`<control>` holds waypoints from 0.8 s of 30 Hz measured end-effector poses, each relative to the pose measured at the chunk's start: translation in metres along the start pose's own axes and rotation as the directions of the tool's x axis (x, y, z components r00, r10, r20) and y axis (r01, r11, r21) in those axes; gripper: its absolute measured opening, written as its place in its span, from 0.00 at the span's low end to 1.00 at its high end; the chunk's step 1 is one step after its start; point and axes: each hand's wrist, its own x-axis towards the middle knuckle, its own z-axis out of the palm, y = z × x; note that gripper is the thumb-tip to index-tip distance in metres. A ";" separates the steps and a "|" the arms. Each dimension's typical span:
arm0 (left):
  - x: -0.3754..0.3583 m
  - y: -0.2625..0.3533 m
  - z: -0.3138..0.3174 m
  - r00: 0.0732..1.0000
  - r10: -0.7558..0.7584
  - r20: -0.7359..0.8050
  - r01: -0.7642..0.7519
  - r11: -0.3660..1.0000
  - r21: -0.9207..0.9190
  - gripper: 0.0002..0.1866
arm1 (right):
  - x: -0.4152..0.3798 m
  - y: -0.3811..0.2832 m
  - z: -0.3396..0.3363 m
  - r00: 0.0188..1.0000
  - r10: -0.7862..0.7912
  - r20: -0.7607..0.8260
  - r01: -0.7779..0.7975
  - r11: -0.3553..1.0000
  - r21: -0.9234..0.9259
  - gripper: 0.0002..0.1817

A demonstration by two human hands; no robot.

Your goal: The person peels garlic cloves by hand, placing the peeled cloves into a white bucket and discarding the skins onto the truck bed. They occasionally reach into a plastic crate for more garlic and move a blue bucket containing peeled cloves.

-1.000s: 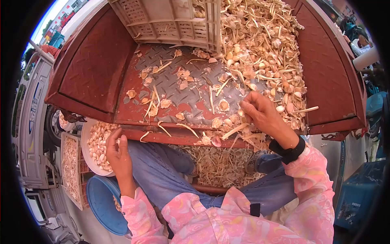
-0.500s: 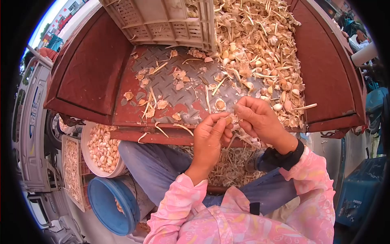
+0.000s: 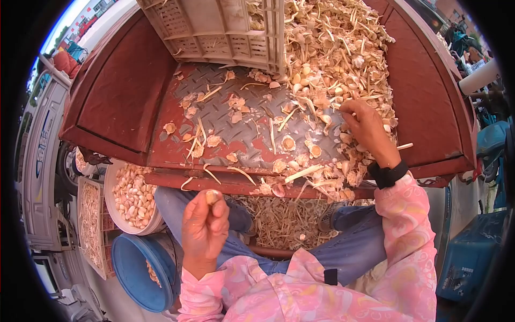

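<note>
My left hand (image 3: pixel 205 228) is raised over my left thigh, closed on a garlic clove (image 3: pixel 212 197) held at its fingertips. At the right, my right hand (image 3: pixel 367 126) reaches to the edge of a large heap of garlic cloves, skins and stalks (image 3: pixel 343 59); its fingers are curled, and what they hold, if anything, is hidden. The heap lies on a red and grey metal truck bed (image 3: pixel 236 131). Loose skins, stalks and a few cut garlic bases lie scattered between my hands and along the bed's front edge.
A pale plastic crate (image 3: pixel 214 32) stands tilted at the back of the bed. At the lower left are a white bucket of peeled cloves (image 3: pixel 134 198), a blue bucket (image 3: pixel 142 273) and a crate of garlic scraps (image 3: pixel 91 222). Stalks litter the floor between my feet.
My hands have moved apart. My left hand went down and left with the clove; my right hand went up and right to the heap. More skins and stalks show at the bed's front edge.
</note>
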 end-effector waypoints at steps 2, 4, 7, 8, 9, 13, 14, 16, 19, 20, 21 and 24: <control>-0.051 0.049 -0.040 0.943 0.285 -0.171 -0.284 0.958 0.027 0.13 | 0.002 -0.001 0.008 0.998 0.014 0.055 -0.019 0.994 0.103 0.07; -0.116 0.098 -0.089 0.793 0.521 -0.317 -0.439 0.848 0.296 0.13 | 0.004 -0.016 0.009 0.992 -0.069 0.108 0.061 0.995 0.079 0.10; -0.227 0.122 -0.136 0.368 0.743 -0.559 -0.262 0.660 0.704 0.12 | 0.010 -0.015 0.020 0.953 -0.039 0.300 0.040 0.999 0.002 0.14; -0.267 0.118 -0.162 0.262 0.755 -0.601 -0.187 0.651 0.736 0.12 | 0.010 -0.012 0.023 0.923 -0.017 0.385 -0.001 0.999 0.045 0.14; -0.300 0.108 -0.183 0.144 0.734 -0.664 -0.086 0.677 0.731 0.10 | 0.008 0.015 0.037 0.890 -0.314 0.332 0.314 0.948 0.057 0.16; -0.370 0.041 -0.257 -0.103 0.506 -0.856 0.151 0.859 0.490 0.09 | 0.005 -0.007 0.044 0.856 -0.408 0.317 0.472 0.868 -0.158 0.18; -0.371 0.030 -0.265 -0.142 0.470 -0.871 0.179 0.878 0.444 0.10 | 0.000 0.012 0.054 0.875 -0.440 0.201 0.478 0.852 -0.215 0.17; -0.377 0.014 -0.281 -0.130 0.477 -0.869 0.349 0.842 0.411 0.13 | -0.008 -0.005 0.056 0.959 -0.216 0.184 0.229 0.972 -0.051 0.18; -0.358 0.035 -0.285 -0.161 0.902 -0.401 0.560 0.418 0.715 0.14 | -0.018 -0.056 0.033 0.953 -0.246 0.180 0.194 0.945 0.263 0.11; -0.329 0.051 -0.256 -0.241 0.948 -0.207 0.630 0.315 0.710 0.15 | -0.019 -0.053 0.036 0.963 -0.139 0.233 0.015 0.885 0.466 0.10; -0.310 0.069 -0.242 -0.177 0.974 -0.138 0.552 0.214 0.805 0.13 | -0.015 -0.068 0.022 0.883 0.064 0.465 -0.336 0.778 0.531 0.08; -0.196 0.091 -0.146 0.150 0.982 -0.111 0.227 0.075 0.971 0.13 | -0.013 -0.071 0.014 0.823 0.080 0.563 -0.470 0.653 0.594 0.08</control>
